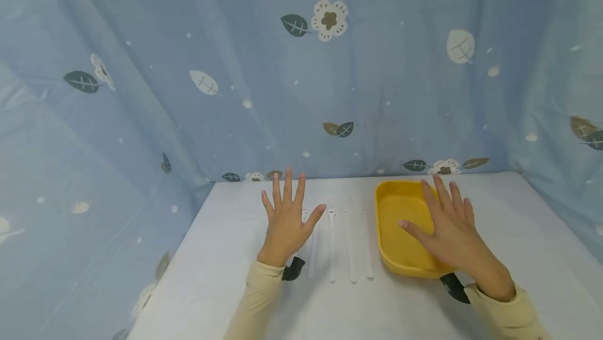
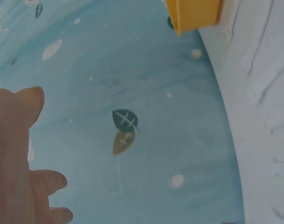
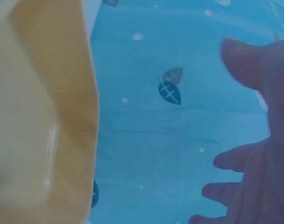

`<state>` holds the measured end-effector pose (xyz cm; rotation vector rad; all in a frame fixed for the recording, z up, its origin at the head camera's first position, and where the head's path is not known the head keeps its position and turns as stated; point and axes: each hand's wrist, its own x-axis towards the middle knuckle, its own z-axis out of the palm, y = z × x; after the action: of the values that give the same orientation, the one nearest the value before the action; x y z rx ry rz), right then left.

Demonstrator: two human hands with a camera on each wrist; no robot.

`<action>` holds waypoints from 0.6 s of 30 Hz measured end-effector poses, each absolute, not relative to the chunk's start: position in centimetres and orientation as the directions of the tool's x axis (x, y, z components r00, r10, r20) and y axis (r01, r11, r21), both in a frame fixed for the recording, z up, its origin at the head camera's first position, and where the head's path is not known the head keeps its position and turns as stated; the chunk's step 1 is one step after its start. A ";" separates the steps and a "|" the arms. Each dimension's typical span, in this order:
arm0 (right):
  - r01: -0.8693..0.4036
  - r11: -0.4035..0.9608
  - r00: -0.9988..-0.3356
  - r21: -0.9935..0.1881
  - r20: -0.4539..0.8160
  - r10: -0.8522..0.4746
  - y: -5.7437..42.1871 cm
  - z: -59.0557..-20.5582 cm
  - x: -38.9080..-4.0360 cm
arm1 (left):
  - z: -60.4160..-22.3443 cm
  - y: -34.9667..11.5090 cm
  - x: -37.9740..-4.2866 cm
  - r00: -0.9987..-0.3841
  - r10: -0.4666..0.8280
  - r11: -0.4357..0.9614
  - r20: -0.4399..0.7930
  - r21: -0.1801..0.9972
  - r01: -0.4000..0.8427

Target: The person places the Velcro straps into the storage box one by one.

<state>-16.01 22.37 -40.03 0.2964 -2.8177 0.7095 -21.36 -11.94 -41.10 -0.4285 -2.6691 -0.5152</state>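
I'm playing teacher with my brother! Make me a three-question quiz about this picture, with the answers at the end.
1. In the head view, what shows on the white table between the left hand and the yellow tray?
A) Red balls
B) White strips
C) Blue cups

2. True or false: the left hand is curled into a tight fist.

3. Fill in the blank: in the head view, part of the yellow tray is hidden behind the person's ____ hand.

Key:
1. B, white strips.
2. False; its fingers are spread apart.
3. Right; the right hand covers part of the tray's far side from the left hand.
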 end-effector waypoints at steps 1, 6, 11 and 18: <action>-0.257 0.853 -0.953 -0.454 0.265 -0.146 22.5 -39.9 -15.9 | -41.0 -12.2 -21.3 -0.882 0.213 0.885 0.420 0.301 0.357; -0.306 0.807 -0.937 -0.506 0.309 -0.162 23.1 -39.9 -15.6 | -40.8 -13.4 -21.4 -0.893 0.185 0.869 0.410 0.356 0.344; -0.317 0.781 -0.928 -0.538 0.346 -0.138 24.1 -40.7 -15.2 | -40.7 -14.8 -21.7 -0.908 0.157 0.839 0.389 0.433 0.330; -0.233 0.769 -0.960 -0.595 0.268 -0.084 25.7 -42.2 -14.8 | -41.1 -17.1 -22.2 -0.934 0.123 0.772 0.336 0.558 0.303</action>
<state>-14.79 25.75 -42.25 0.2495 -2.7389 0.9643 -22.17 -17.07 -41.12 -0.3307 -2.6860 -0.9165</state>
